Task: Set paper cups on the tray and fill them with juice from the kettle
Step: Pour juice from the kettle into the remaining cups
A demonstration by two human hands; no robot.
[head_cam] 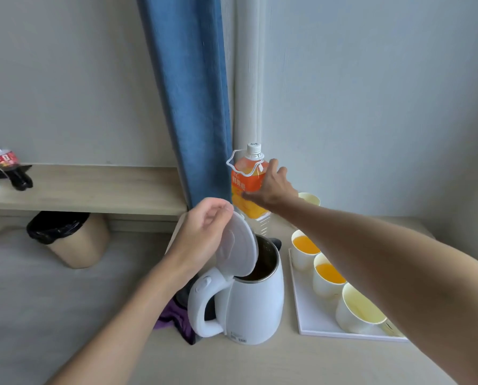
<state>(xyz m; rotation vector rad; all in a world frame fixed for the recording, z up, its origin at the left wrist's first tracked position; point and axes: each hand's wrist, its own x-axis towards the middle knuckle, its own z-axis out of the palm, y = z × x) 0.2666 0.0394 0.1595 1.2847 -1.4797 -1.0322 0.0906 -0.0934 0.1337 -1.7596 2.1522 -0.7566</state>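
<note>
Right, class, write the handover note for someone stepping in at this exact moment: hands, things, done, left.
Left hand holds the white kettle lid up; right hand grips the orange plastic juice bottle behind the white electric kettle.
Three white paper cups stand on the white rectangular tray; a fourth cup sits beyond, seemingly off it.
Done: the two far cups hold juice.
Left: nearest cup looks unfilled; likely top up kettle, pour, add the fourth.
</note>
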